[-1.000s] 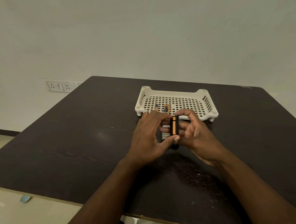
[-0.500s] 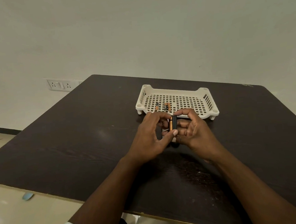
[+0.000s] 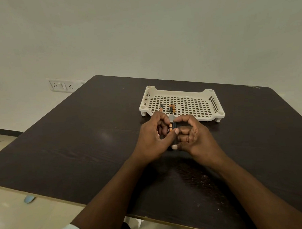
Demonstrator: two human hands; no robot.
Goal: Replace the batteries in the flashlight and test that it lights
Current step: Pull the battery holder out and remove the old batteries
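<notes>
While both hands (image 3: pixel 174 136) grip it, the battery (image 3: pixel 170 127) shows copper-and-black.

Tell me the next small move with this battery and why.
Probably press the battery fully home with the left hand: its copper end shows beside the black holder gripped by the right hand, so it looks only partly seated.

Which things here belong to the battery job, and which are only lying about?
Job:
- black battery holder, gripped by both hands
- orange battery in it
- left hand
- right hand
- three batteries in the white tray

Lying about:
- wall socket
- blue scrap on floor
</notes>
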